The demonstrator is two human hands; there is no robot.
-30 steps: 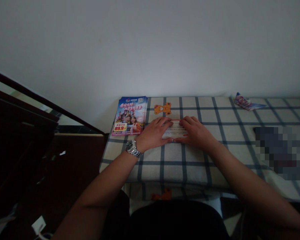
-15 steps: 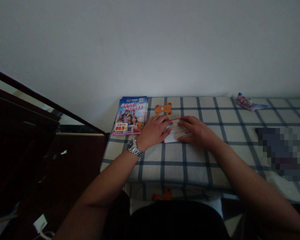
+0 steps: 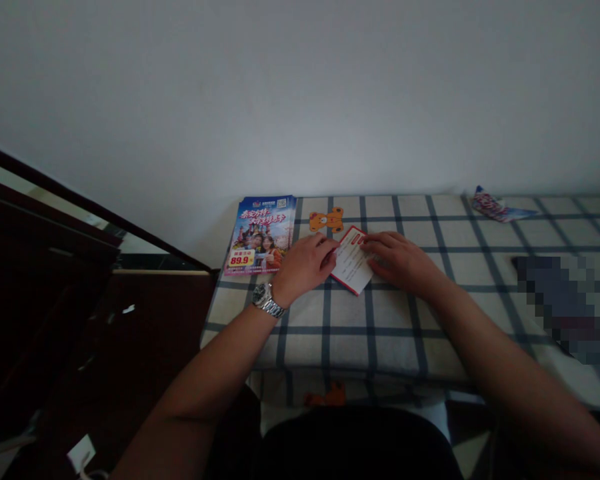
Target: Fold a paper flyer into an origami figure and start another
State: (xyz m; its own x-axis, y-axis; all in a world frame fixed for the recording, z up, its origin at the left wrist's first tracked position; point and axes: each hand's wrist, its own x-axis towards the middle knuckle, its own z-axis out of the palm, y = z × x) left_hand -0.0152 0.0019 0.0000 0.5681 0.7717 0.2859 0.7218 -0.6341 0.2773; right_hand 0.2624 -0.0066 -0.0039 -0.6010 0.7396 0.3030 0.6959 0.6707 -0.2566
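A folded paper leaflet (image 3: 353,265), white with red edges and lines of print, lies turned at a slant on the checked cloth. My left hand (image 3: 305,263), with a metal watch (image 3: 267,300) at the wrist, holds its left edge between bent fingers and thumb. At the opposite edge, my right hand (image 3: 397,261) grips the paper, its fingertips curled over the upper right side. A stack of colourful printed flyers (image 3: 260,233) rests just left of my left hand.
A checked cloth (image 3: 310,347) covers the table, with a bear print behind the leaflet. One folded paper piece (image 3: 500,207) lies at the back right. A dark, pixelated object (image 3: 560,300) is at the right. The wall (image 3: 330,100) borders the table's back.
The leaflet has turned from nearly square with the table to a slant, a corner now toward me. My fingers have shifted to its edges, so more print shows.
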